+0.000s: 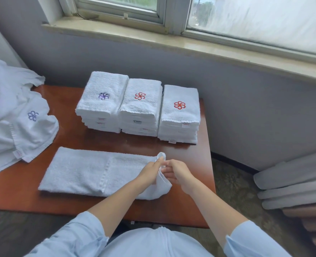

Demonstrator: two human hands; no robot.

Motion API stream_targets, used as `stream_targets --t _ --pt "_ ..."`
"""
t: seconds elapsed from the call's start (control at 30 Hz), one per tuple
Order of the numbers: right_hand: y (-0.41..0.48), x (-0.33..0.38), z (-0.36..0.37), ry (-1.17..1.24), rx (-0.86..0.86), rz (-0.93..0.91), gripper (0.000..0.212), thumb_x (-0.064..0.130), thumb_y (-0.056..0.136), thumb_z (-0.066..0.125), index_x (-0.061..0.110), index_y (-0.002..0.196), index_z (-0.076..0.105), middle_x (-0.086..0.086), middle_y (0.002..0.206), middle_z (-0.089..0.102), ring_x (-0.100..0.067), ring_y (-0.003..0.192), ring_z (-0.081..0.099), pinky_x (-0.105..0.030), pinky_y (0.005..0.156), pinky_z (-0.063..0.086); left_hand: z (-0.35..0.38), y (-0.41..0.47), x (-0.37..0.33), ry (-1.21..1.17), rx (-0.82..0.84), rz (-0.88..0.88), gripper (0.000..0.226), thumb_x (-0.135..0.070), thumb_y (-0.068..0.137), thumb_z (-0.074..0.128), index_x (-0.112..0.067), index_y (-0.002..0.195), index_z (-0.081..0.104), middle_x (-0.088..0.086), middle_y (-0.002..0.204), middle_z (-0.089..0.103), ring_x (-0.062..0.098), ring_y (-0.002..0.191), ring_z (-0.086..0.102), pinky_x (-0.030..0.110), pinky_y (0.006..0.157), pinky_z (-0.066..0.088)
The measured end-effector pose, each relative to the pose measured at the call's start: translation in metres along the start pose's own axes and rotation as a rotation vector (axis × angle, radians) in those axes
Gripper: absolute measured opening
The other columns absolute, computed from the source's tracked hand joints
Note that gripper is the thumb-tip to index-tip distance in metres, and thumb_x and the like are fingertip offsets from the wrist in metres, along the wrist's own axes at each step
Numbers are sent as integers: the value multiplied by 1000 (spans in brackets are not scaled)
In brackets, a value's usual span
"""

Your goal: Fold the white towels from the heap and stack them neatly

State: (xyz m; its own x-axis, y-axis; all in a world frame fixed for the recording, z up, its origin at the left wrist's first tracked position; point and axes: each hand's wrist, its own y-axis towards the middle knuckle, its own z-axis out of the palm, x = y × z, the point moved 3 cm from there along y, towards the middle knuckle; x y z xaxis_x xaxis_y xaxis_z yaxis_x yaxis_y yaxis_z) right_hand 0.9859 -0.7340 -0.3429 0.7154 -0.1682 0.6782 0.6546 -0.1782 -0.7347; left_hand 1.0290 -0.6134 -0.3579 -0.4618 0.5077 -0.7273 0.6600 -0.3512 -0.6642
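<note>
- My left grip [149,174] and right grip [178,174] both pinch the right end of the towel [83,173], which is raised a little off the desk [70,135]. The rest lies flat as a long band across the front.
- To do this fold well, I judge I should carry the end leftward onto the far end, match corners and hems, then press the crease flat.
- The raised end sits near the desk's right edge, so I'd keep it over the wood.
- Behind the towel, bare wood separates it from 3 piles: left stack [102,101], middle stack [140,106], right stack [180,112].
- The heap [14,117] spills over the left side, close to the towel's left end, so room there is tight.
</note>
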Motion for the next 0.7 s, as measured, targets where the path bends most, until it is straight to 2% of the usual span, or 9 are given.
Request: stream_targets --t 0.07,0.17,0.2,0.3,0.33,0.4,0.47,0.53,0.7 --pt "-3 7 11 5 28 -24 36 5 87 41 7 112 67 -6 76 72 -16 65 70 -25 60 57 -10 -1 -1 23 -39 -2 48 -60 95 46 -20 116 61 0 108 68 15 100 64 32 84 52" --pt "-7 17 29 -2 20 -99 40 -3 84 30 11 114 53 -14 82 70 -23 67 73 -30 57 57 -30 -4 0 54 -101 15 19 -37 93 54 -22 102 61 -3 95 66 8 84 61 23 67 46" --pt "-7 20 35 -10 8 -134 38 -4 84 29 13 112 49 -13 79 68 -23 63 71 -31 55 55 -38 -5 1 44 -121 23 16 -30 95 51 -21 103 60 -3 93 65 7 82 59 22 65 45" --pt "-4 28 50 -63 -97 -284 33 -2 80 35 14 104 50 -11 75 59 -17 50 57 -27 45 44 -63 -14 4 41 -188 33 28 -28 99 43 -13 117 59 -5 90 57 9 81 53 23 61 39" --pt "-2 30 54 -87 -138 -337 29 0 79 38 15 100 51 -11 77 59 -17 53 55 -28 47 43 -71 -17 4 55 -216 33 31 -30 100 42 -11 121 56 -4 92 55 9 83 51 23 61 38" --pt "-1 33 70 -156 -204 -409 24 4 80 42 20 95 52 -9 86 62 -21 69 57 -38 62 48 -92 -24 9 55 -274 47 32 -32 101 40 -11 121 54 -3 93 52 9 80 49 23 60 37" --pt "-1 35 90 -229 -249 -448 22 7 83 45 24 96 52 -1 93 62 -21 84 59 -41 75 49 -120 -32 15 8 -304 76 23 -32 102 42 -14 105 55 -4 84 47 9 72 45 22 58 34" --pt "-1 36 114 -312 -280 -473 20 16 86 49 28 101 51 10 95 60 -13 86 59 -34 71 46 -151 -42 21 -72 -297 107 24 -34 102 45 -14 91 54 -2 81 47 9 70 43 21 60 34" --pt "-1 36 181 -406 -264 -503 25 24 87 50 35 110 49 15 100 54 -2 81 56 -29 64 43 -229 -60 45 -164 -231 145 33 -37 101 51 -10 113 64 10 110 66 21 104 60 29 88 48"
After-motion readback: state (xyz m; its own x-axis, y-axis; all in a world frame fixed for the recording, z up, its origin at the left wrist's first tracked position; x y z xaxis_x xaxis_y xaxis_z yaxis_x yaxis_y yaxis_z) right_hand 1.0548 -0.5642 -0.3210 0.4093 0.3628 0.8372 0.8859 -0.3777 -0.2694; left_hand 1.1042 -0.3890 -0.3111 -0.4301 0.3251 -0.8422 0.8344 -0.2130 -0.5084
